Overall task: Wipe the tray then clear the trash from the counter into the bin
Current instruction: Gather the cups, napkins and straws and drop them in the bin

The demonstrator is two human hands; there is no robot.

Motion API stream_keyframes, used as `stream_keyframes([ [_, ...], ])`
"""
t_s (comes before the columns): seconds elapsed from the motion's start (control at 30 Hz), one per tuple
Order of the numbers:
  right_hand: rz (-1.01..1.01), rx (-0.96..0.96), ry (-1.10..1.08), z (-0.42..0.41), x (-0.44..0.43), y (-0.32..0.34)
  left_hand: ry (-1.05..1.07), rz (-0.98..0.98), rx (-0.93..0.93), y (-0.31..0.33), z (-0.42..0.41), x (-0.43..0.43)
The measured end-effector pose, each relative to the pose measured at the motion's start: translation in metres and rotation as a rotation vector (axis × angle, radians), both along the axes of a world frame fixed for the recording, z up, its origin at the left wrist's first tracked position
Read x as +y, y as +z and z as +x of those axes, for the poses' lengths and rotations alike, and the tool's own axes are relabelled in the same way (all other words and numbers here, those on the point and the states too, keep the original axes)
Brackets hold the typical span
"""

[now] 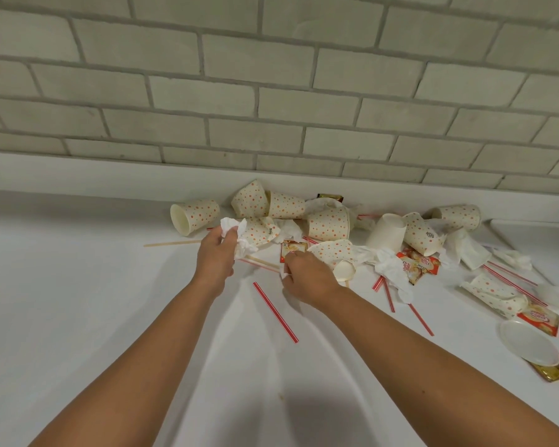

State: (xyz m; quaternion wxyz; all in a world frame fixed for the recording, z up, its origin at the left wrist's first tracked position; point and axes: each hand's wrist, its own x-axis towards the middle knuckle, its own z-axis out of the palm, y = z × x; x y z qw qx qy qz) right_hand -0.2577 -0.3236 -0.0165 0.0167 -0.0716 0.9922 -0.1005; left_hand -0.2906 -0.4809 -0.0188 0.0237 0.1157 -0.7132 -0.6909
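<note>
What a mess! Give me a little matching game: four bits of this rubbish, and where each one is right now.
1 crumpled napkin
2 red-striped straw
3 white lid
4 wooden stirrer

a between the forearms
b far right
c gripped by the left hand
d just left of that hand

Pairs: 1-c, 2-a, 3-b, 4-d

The tissue (233, 229) in my left grip (215, 256) is plain white, like the surface (78, 301). The dotted cups (328, 224) are cream with orange polka dots; the bare cup (386, 232) is all white. The straw (275, 312) is striped red and white, the sachet (538, 321) orange-red and cream, the stir stick (171, 243) pale tan, and the brick wall (271, 91) greyish white.
</note>
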Motion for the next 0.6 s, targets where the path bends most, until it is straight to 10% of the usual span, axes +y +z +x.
stream_keyframes([
  [0.6,0.292,-0.215,0.202,0.036,-0.034,-0.004,-0.054,-0.074,0.031,0.01,0.011,0.009],
])
